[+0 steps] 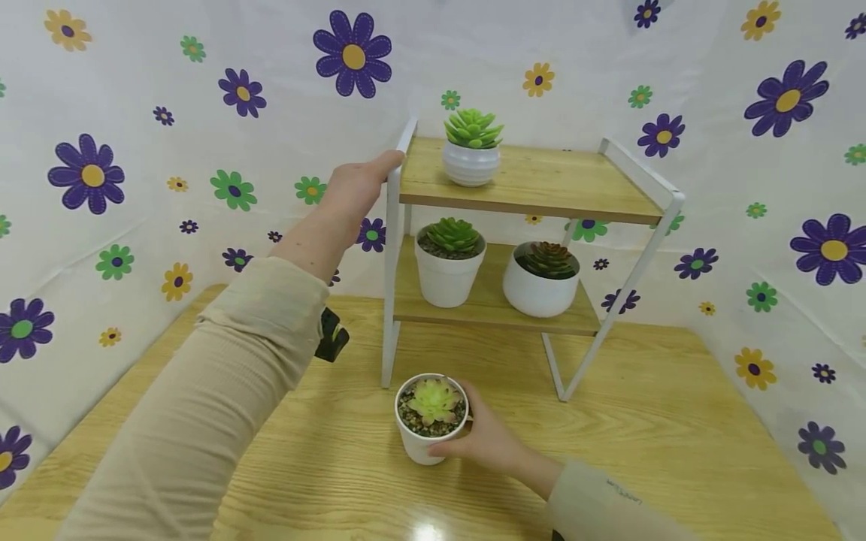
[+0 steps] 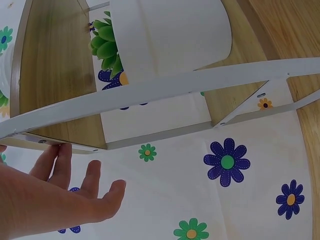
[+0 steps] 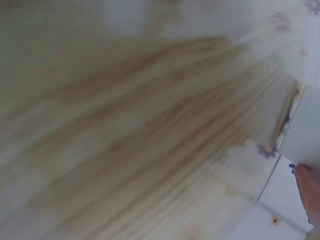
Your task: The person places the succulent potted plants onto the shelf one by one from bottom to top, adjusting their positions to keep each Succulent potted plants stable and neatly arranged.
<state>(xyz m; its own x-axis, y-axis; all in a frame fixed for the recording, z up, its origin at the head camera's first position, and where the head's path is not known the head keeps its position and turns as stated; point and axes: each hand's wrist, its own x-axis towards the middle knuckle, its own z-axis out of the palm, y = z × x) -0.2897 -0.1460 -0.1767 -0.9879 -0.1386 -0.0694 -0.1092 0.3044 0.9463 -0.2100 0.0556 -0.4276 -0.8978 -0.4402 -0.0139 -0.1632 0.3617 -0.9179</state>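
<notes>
My left hand holds the upper left corner of a two-tier shelf rack with white metal sides. In the left wrist view, two fingers reach the underside of the board beside the metal side, while the other fingers are loosely bent. At the front, my right hand grips a white pot from its right side, thumb in front. A pale green succulent sits in gravel inside it. Whether the pot touches the table I cannot tell. The right wrist view catches only part of that hand and white pot.
On the top board stands a ribbed white pot with a bright green succulent. The lower board carries a tapered white pot and a rounded white pot holding a dark succulent. Flower-print cloth surrounds the wooden table.
</notes>
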